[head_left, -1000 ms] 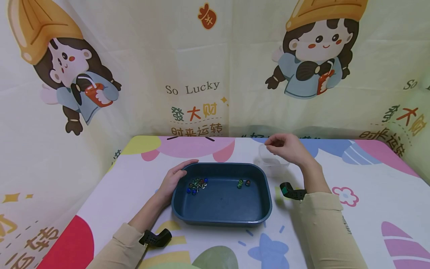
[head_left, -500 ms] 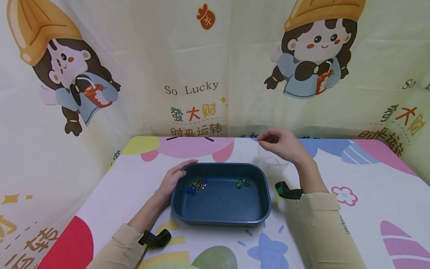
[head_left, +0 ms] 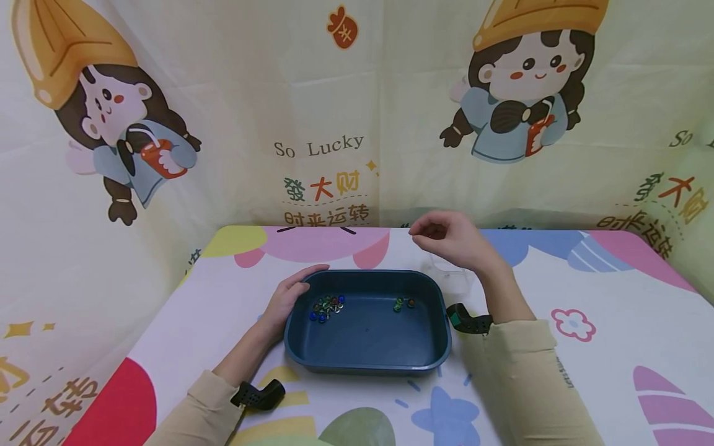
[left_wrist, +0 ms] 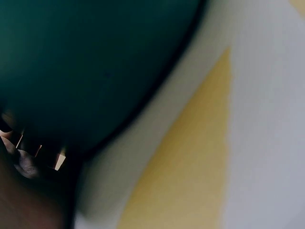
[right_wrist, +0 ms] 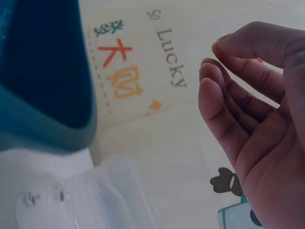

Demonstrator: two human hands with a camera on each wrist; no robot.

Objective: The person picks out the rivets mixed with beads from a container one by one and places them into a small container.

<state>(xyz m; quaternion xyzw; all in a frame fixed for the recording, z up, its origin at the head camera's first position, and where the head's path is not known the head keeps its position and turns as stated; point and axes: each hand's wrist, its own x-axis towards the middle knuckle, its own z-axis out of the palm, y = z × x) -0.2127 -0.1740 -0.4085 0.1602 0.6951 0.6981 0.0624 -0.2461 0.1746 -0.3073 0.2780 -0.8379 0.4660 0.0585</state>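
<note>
- We find the blue basin [head_left: 368, 337] at the centre of the head view, set on the desk [head_left: 223, 310] between the person's forearms, presumably to keep it within easy reach of both hands.
- The left hand [head_left: 281, 306] grips the basin's upper left corner, thumb over the rim and fingers along the outside; we read this as a steadying hold.
- Inside, glass marbles [head_left: 323, 305] gather in the basin's upper left, with a smaller group [head_left: 398, 304] at its upper right, well apart. We take the gap as leaving the two lots distinct.
- The right hand [head_left: 450, 238] hangs raised right of centre, beyond the basin's far rim, its fingers bent and the thumb tip close to the forefinger. We cannot tell whether anything is pinched there, since the fingertips mask one another.
- A clear container [right_wrist: 114, 191] stands just beyond the basin's upper right corner. In the head view the right hand partly covers it; in the right wrist view the lower edge cuts it off, and we cannot identify the dark spots showing through its wall.
- In the left wrist view the basin's wall fills the upper left, and shadow at lower left obscures the fingers.
</note>
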